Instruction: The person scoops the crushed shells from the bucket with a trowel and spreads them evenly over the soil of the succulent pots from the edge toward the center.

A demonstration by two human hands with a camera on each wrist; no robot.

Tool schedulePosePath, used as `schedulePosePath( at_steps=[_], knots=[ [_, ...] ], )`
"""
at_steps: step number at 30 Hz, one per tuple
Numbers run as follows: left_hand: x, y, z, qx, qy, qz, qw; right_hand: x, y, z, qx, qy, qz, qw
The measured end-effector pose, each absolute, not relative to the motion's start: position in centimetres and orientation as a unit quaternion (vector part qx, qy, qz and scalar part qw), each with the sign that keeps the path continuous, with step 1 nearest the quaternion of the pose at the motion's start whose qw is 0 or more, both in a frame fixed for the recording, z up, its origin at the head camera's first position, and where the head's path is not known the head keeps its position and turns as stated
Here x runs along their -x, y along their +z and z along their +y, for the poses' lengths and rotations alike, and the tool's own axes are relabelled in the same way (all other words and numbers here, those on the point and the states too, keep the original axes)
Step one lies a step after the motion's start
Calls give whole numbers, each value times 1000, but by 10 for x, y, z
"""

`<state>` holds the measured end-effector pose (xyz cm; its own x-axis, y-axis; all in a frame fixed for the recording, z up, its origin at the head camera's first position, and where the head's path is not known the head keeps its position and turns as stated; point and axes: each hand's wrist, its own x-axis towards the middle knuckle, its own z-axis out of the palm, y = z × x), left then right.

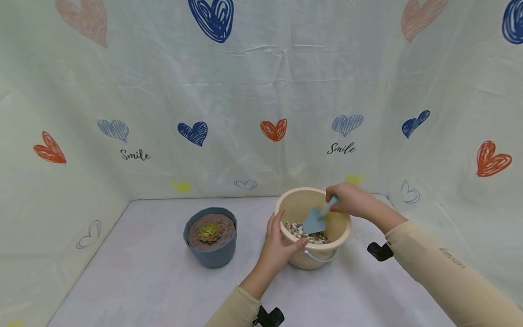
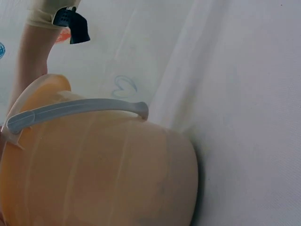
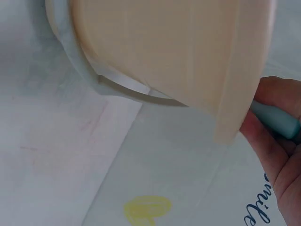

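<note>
In the head view a cream bucket (image 1: 300, 258) stands on the right part of the table, with loose pebbles (image 1: 294, 229) in its bottom. My left hand (image 1: 275, 247) holds the bucket's near left side, its thumb on the front rim and the fingers along the left rim. Over the far right rim, my right hand (image 1: 347, 200) grips the handle of a light blue trowel (image 1: 314, 221). The trowel's blade points down into the bucket at the pebbles. In the right wrist view the fingers hold the trowel handle (image 3: 277, 120) beside the rim.
A blue-grey pot (image 1: 214, 259) with brown soil and a green succulent (image 1: 209, 232) stands left of the bucket. The bucket's pale carrying handle (image 2: 80, 109) hangs down its side. A white sheet (image 1: 245, 100) printed with hearts hangs behind the table (image 1: 151, 272).
</note>
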<state>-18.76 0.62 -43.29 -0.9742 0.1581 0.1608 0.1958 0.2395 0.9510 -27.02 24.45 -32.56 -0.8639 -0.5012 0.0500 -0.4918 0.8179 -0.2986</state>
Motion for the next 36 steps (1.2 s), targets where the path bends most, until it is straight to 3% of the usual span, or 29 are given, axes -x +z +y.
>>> schedulePosePath(
  at_steps=[15,36],
  knots=[
    [192,-435,6,120,-617,-778,10,282,-337,243,282,-186,941,16],
    [191,-435,7,119,-611,-783,12,284,-352,242,261,-274,922,78]
  ],
)
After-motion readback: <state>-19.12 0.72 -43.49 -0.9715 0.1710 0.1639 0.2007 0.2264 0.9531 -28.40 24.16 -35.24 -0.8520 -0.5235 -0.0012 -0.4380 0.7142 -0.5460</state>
